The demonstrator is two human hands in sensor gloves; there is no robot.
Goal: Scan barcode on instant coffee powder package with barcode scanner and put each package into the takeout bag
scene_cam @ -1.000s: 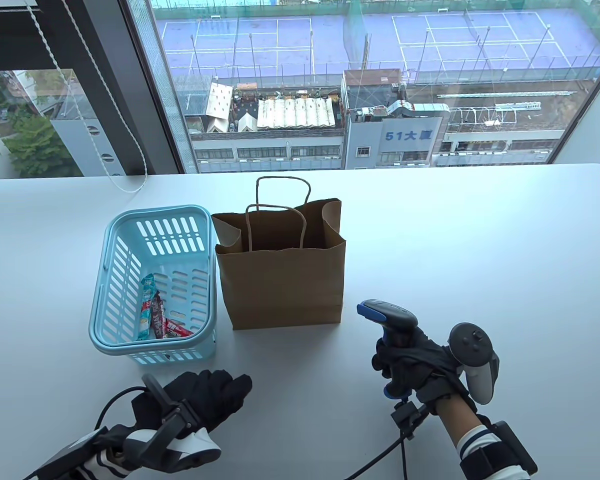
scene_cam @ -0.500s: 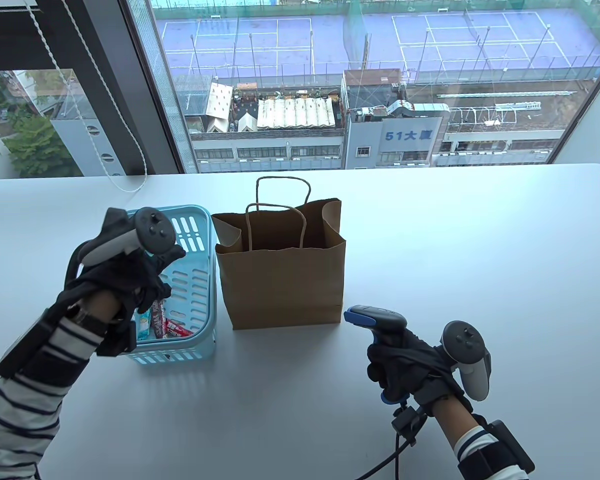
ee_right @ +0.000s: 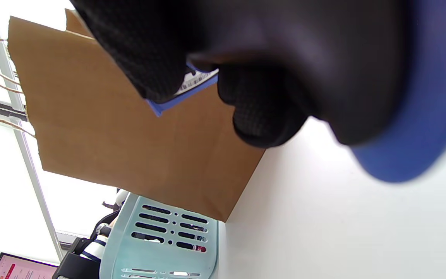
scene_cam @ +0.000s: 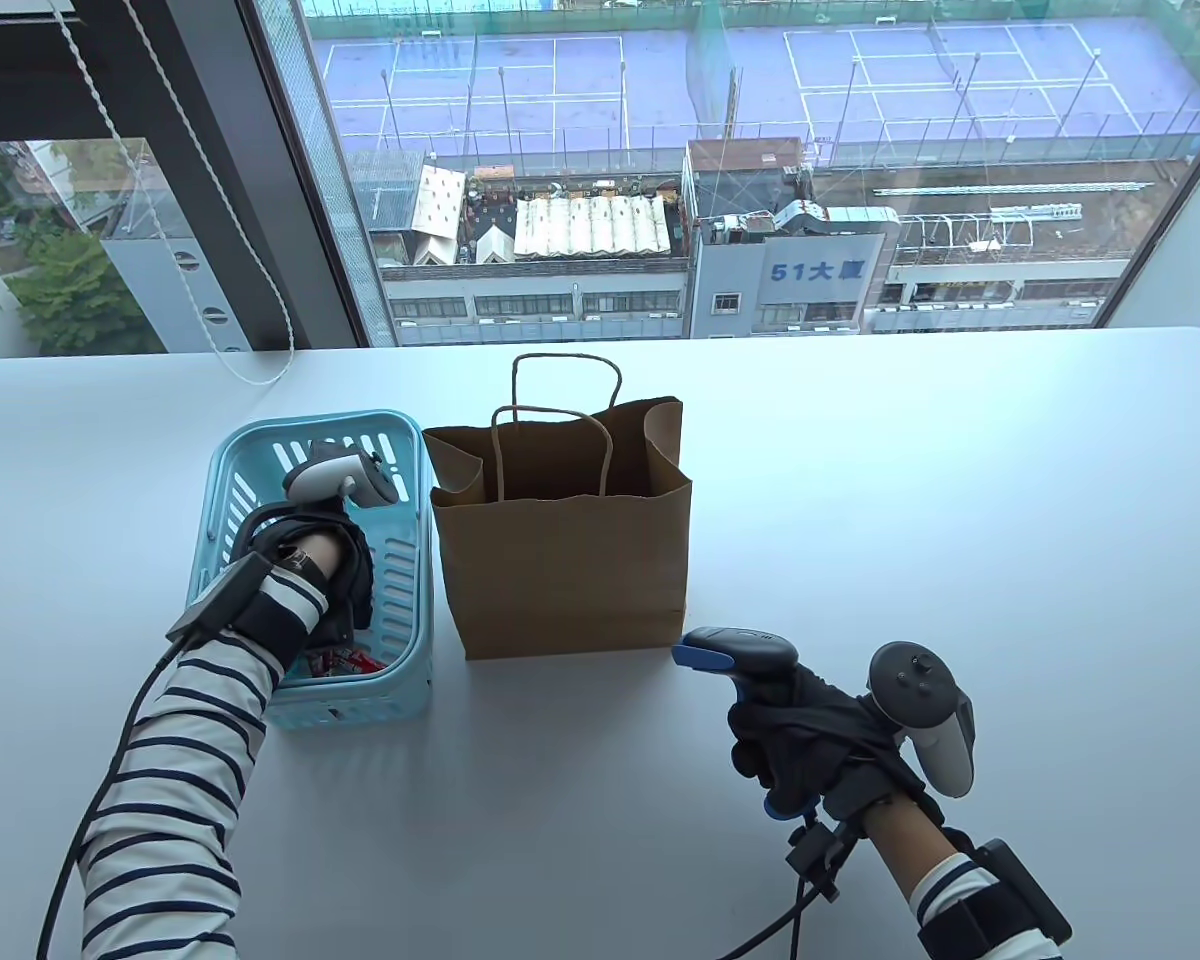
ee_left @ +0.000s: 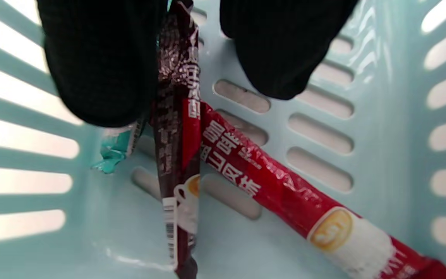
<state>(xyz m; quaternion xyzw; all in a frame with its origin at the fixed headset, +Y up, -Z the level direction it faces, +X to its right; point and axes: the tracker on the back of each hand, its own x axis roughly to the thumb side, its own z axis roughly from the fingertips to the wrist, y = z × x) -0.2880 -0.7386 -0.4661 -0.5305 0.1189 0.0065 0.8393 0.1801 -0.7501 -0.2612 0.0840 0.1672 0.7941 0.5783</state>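
Note:
My left hand (scene_cam: 332, 585) reaches down into the light blue basket (scene_cam: 405, 590), and its fingers are hidden in the table view. In the left wrist view two gloved fingertips (ee_left: 99, 77) straddle the top end of a dark brown coffee stick (ee_left: 176, 155). One touches it and a gap shows beside the other. A red stick (ee_left: 285, 193) lies under the brown one, and a teal stick (ee_left: 116, 153) peeks out at the left. My right hand (scene_cam: 765, 740) grips the barcode scanner (scene_cam: 735, 648) by its handle, right of the open brown paper bag (scene_cam: 560, 560).
The bag stands right beside the basket (ee_right: 161, 248), handles up. A blind cord (scene_cam: 260, 380) loops onto the table's far left edge by the window. Cables trail from both wrists toward the front edge. White tabletop (scene_cam: 960, 500) stretches to the right of the bag.
My left hand rose from the table in front of the basket, passed over it and dropped inside onto the sticks. My right hand with the scanner shifted slightly left and nearer.

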